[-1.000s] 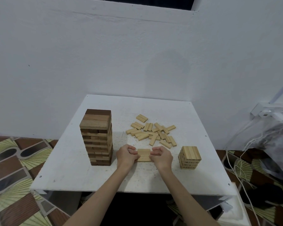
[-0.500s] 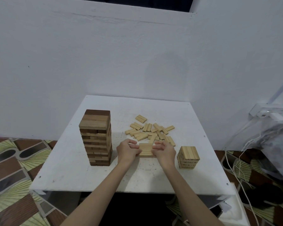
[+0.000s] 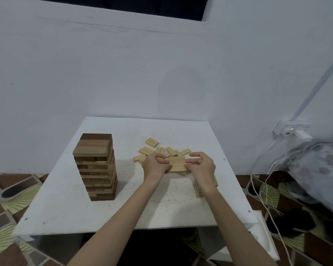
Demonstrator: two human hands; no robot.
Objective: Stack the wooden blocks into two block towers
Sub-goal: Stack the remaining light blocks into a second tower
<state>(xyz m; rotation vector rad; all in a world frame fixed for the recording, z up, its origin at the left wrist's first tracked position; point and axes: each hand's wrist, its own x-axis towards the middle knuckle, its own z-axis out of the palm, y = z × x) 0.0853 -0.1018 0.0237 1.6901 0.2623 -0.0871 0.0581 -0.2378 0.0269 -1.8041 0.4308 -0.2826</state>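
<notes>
A tall tower of dark and light brown blocks [image 3: 96, 167] stands on the left of the white table [image 3: 65, 204]. A small set of pale blocks [image 3: 177, 164] is held above the table between my two hands. My left hand [image 3: 155, 166] grips its left side and my right hand [image 3: 200, 167] pinches its right side. A short pale block tower [image 3: 198, 191] stands at the right, mostly hidden behind my right wrist. Several loose pale blocks [image 3: 152, 142] lie scattered behind my hands.
The table sits in a corner of white walls. A wall socket [image 3: 290, 130] with white cables [image 3: 265, 196] is at the right, next to a patterned cloth [image 3: 319, 166]. The floor has patterned tiles.
Both hands have lifted the set of pale blocks off the table and carried it up and slightly right. My right wrist now covers the short pale tower.
</notes>
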